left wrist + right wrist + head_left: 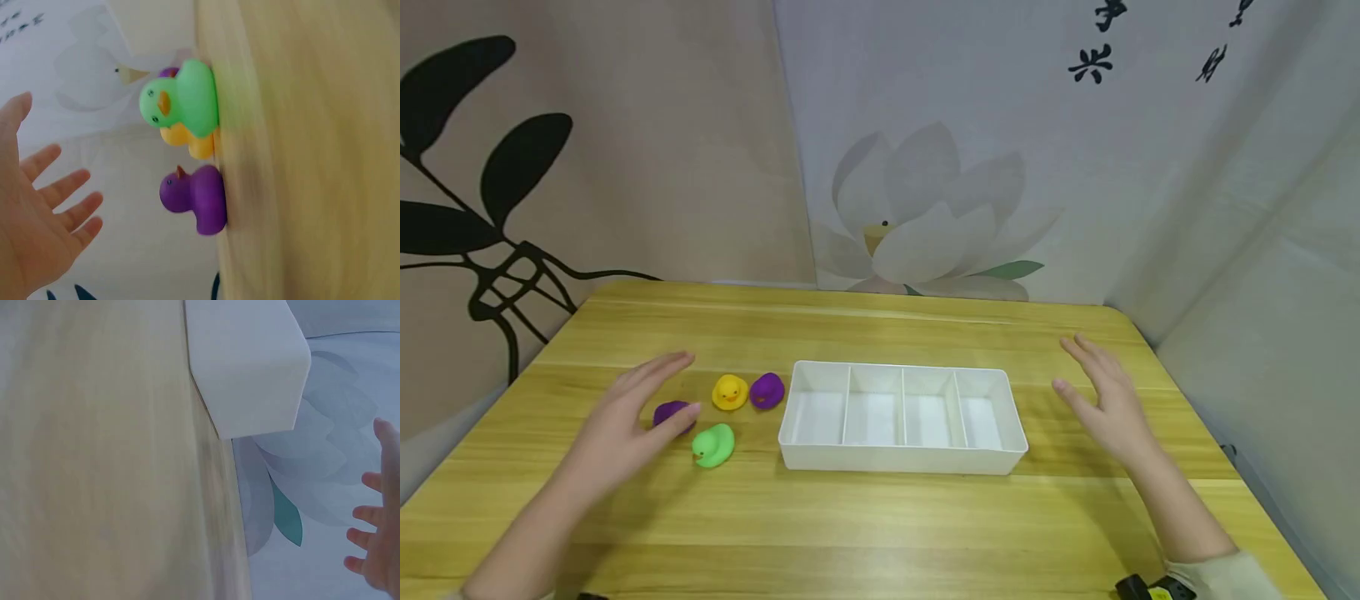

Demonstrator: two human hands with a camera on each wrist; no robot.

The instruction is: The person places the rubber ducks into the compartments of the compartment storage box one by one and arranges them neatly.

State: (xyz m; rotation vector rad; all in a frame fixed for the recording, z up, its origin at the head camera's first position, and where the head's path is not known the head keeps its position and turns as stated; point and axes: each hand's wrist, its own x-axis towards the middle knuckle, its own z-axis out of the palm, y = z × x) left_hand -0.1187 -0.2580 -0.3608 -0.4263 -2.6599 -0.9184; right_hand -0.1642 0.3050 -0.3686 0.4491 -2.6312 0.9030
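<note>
My left hand point(628, 414) hovers over the left of the table with fingers extended and thumb apart, holding nothing. Partly hidden beneath it is a purple rubber duck point(668, 412), seen whole as the lower purple duck point(195, 199) in the left wrist view. Beside it sit a green rubber duck point(713, 446), a yellow rubber duck point(730, 392) and a second purple duck point(767, 391). Right of them stands a white tray point(895, 458) with several compartments, none holding a duck. My right hand point(1105, 400) is raised right of the tray, fingers spread and touching nothing.
The ducks and tray stand on a wooden table point(865, 533). Behind it hangs a cloth point(700, 167) printed with leaves, a lotus and characters. Another cloth point(1262, 292) runs along the right side.
</note>
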